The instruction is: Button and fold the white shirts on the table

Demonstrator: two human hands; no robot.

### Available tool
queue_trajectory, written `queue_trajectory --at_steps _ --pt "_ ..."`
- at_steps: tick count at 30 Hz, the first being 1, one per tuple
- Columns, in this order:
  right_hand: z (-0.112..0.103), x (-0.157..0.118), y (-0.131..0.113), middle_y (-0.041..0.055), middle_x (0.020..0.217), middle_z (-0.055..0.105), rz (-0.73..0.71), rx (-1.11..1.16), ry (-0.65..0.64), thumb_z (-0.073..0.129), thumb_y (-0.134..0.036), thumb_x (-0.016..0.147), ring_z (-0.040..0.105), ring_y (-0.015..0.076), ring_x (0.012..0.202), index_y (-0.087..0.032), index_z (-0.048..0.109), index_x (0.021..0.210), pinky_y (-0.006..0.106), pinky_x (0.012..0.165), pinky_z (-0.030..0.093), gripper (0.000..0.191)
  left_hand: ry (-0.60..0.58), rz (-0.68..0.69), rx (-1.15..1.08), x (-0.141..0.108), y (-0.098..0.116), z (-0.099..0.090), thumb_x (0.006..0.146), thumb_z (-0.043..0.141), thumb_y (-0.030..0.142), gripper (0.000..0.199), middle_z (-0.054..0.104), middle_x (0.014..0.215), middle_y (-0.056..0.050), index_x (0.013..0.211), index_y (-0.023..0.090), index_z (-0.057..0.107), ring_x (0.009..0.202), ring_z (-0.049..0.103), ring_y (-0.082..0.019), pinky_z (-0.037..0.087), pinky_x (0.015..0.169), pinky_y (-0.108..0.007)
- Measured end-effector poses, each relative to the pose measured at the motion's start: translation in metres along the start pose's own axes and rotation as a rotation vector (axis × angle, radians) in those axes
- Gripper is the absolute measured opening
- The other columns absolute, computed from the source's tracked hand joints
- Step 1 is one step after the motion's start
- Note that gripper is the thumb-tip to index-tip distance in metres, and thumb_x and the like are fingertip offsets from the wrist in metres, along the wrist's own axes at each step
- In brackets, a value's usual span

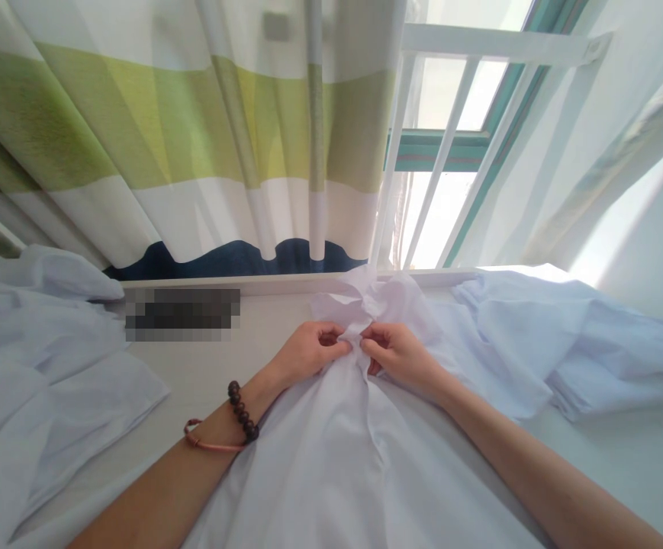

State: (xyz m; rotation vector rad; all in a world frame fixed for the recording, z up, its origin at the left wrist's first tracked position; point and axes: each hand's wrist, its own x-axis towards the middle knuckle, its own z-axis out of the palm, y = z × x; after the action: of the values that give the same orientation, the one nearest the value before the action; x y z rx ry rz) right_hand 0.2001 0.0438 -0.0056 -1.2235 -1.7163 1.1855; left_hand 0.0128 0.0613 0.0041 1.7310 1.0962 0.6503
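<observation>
A white shirt [331,450] lies spread in front of me, its collar end [359,293] pointing away and its front edges running down the middle. My left hand [317,347] pinches the cloth just below the collar between thumb and fingertips. From the other side, my right hand [394,351] grips the front edge close by, its fingers curled. The two sets of fingertips are almost touching, and the fabric bunches between them. Any button there is too small or covered to make out. A dark beaded bracelet [242,412] and a reddish cord circle my left wrist.
More white cloth lies heaped at the left [39,366] and at the right [565,335] of the white surface [268,316]. A dark pixelated patch [182,309] sits near the back edge. Behind hang green-and-white curtains [194,122] and a white railing [491,44] before a window.
</observation>
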Motion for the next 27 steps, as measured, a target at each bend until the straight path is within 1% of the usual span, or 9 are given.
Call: queue_trajectory --at_steps 4,7,12,16,19,21,24,27 --pt "-0.003 0.0 -0.005 -0.0018 0.055 0.062 0.081 0.087 -0.071 0.059 -0.029 0.078 0.063 0.0131 0.051 -0.017 0.06 0.067 0.023 0.052 0.052 0.016 0.002 0.043 -0.033 0.0 -0.002 0.0 0.075 0.062 0.035 0.026 0.063 0.068 -0.001 0.086 0.012 0.069 0.052 0.049 -0.01 0.035 0.044 -0.019" --pt "-0.005 0.0 -0.008 -0.0007 0.057 0.064 0.11 0.098 -0.086 0.065 -0.034 0.077 0.063 0.0127 0.051 -0.016 0.061 0.065 0.023 0.051 0.052 0.022 -0.001 0.067 -0.049 0.001 -0.004 0.0 0.076 0.062 0.032 0.026 0.064 0.07 -0.002 0.091 0.012 0.069 0.056 0.052 -0.011 0.039 0.048 -0.019" --pt "-0.008 0.001 -0.007 -0.0021 0.049 0.062 0.152 0.118 -0.138 0.065 -0.032 0.076 0.063 0.0126 0.05 -0.016 0.061 0.066 0.022 0.051 0.053 0.02 0.018 0.104 0.008 0.001 -0.005 0.002 0.077 0.06 0.029 0.023 0.063 0.07 -0.001 0.091 0.013 0.069 0.055 0.052 -0.011 0.04 0.049 -0.019" --pt "-0.007 0.002 -0.006 -0.0019 0.05 0.063 0.165 0.085 -0.107 0.061 -0.023 0.076 0.065 0.0138 0.052 -0.016 0.063 0.069 0.022 0.052 0.052 0.01 0.069 0.155 0.102 -0.001 -0.001 0.005 0.077 0.06 0.026 0.019 0.065 0.07 -0.001 0.087 0.013 0.069 0.057 0.054 -0.012 0.042 0.053 -0.02" --pt "-0.003 0.001 -0.01 -0.0005 0.05 0.064 0.147 -0.046 -0.078 0.056 -0.016 0.074 0.065 0.0155 0.051 -0.017 0.062 0.065 0.023 0.051 0.051 0.011 0.101 0.218 0.18 -0.003 0.0 0.008 0.075 0.06 0.023 0.015 0.067 0.073 0.0 0.082 0.015 0.07 0.062 0.056 -0.012 0.044 0.058 -0.02" --pt "-0.001 0.0 -0.014 0.0015 0.05 0.065 0.103 -0.217 -0.058 0.054 -0.015 0.072 0.065 0.017 0.051 -0.018 0.059 0.057 0.025 0.053 0.05 0.017 0.107 0.243 0.223 -0.003 0.0 0.009 0.074 0.06 0.022 0.013 0.066 0.071 0.0 0.081 0.016 0.07 0.061 0.056 -0.012 0.044 0.059 -0.02" --pt "0.003 0.0 -0.021 0.0044 0.048 0.064 0.048 -0.491 -0.025 0.051 -0.016 0.071 0.064 0.018 0.05 -0.02 0.048 0.044 0.026 0.055 0.047 0.028 0.111 0.262 0.263 -0.003 -0.002 0.01 0.073 0.059 0.021 0.012 0.064 0.067 0.001 0.078 0.016 0.069 0.059 0.054 -0.011 0.043 0.057 -0.019" --pt "0.006 0.0 -0.026 0.0053 0.045 0.062 0.033 -0.594 -0.002 0.05 -0.014 0.069 0.061 0.0183 0.049 -0.023 0.039 0.041 0.027 0.056 0.044 0.031 0.123 0.286 0.269 -0.003 -0.004 0.01 0.072 0.059 0.021 0.011 0.062 0.065 0.002 0.076 0.016 0.068 0.058 0.053 -0.01 0.042 0.057 -0.019"
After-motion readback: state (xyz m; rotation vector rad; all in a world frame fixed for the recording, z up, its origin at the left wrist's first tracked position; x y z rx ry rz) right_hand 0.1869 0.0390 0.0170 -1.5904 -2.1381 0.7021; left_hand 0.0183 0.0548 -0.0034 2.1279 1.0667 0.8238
